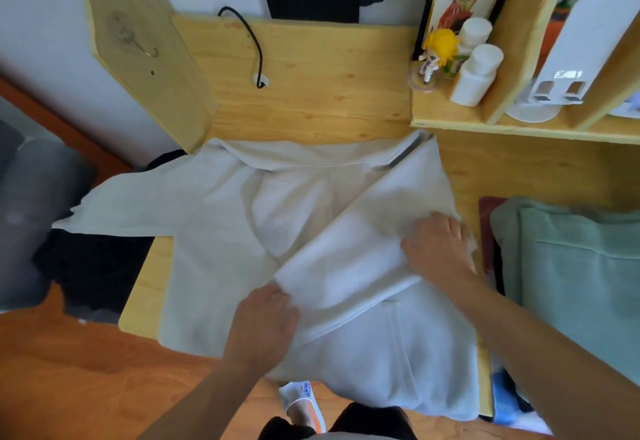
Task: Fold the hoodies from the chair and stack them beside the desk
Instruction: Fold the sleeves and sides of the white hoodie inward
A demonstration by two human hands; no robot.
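**Folding white hoodie on bench, sleeve laid across**

Pressing down w/ both hands on the white hoodie (311,232), which lies spread over the wooden bench (311,69), covering most of its near half. Hem hangs past the near edge toward the person; hood end points to the far edge. One sleeve (353,259) is folded diagonally across the body, running from the right-side shoulder down to approx. the near-middle. Other sleeve (117,204) sticks out past the bench's left edge, hanging over dark stuff below.

Left hand (263,325): sits on the cuff end of the folded sleeve near the near edge. Fingers bent over the cloth edge; grip state — cannot tell if pinching or just pressing.

Right hand (440,249): flat on the upper part of the same sleeve, toward the right edge, fingers straight and spread, grip released, palm down on fabric.

Right edge of bench: pale green folded garment (571,266) lying just beside the white hoodie, not clearly touching.

Far right corner: shelf unit (450,121) w/ two white bottles (474,72), small yellow-haired figurine (436,52), white device (571,59).

Far edge: black cable (252,45) dropping into a hole in the bench top.

Floor: wood-tone, one slippered foot (301,405) visible below the near edge.
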